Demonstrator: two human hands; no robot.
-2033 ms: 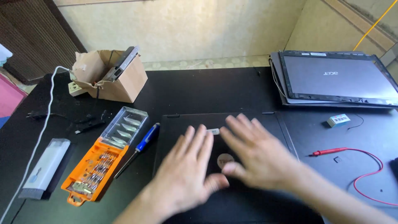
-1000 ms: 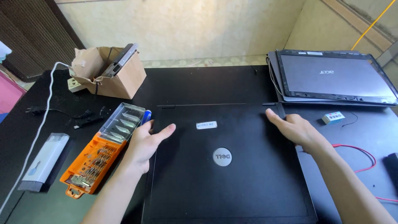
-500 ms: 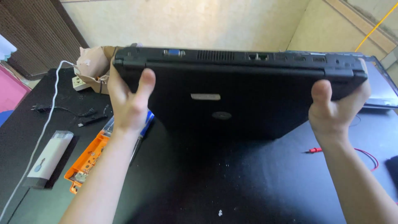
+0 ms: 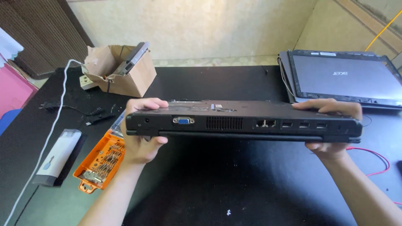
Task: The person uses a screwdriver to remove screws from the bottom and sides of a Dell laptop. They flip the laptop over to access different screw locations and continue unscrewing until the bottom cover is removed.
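Note:
A closed black laptop (image 4: pixel 243 121) is held level above the black table (image 4: pixel 217 79), its rear edge with ports and a vent turned toward me. My left hand (image 4: pixel 140 144) grips its left end, fingers over the top and thumb beneath. My right hand (image 4: pixel 333 146) grips the right end the same way. The laptop's far side and underside are hidden.
An orange case of screwdriver bits (image 4: pixel 102 161) lies by my left wrist. A white and grey device (image 4: pixel 56 157) with a white cable (image 4: pixel 50 129) sits at the left. A cardboard box (image 4: pixel 121 71) stands at the back left. A laptop screen panel (image 4: pixel 347 79) rests back right, a red wire (image 4: pixel 377 161) below it.
Both hands moved from the lid to the laptop's ends and lifted it off the table. It has tipped from upright, underside toward me, to level with the rear edge facing me.

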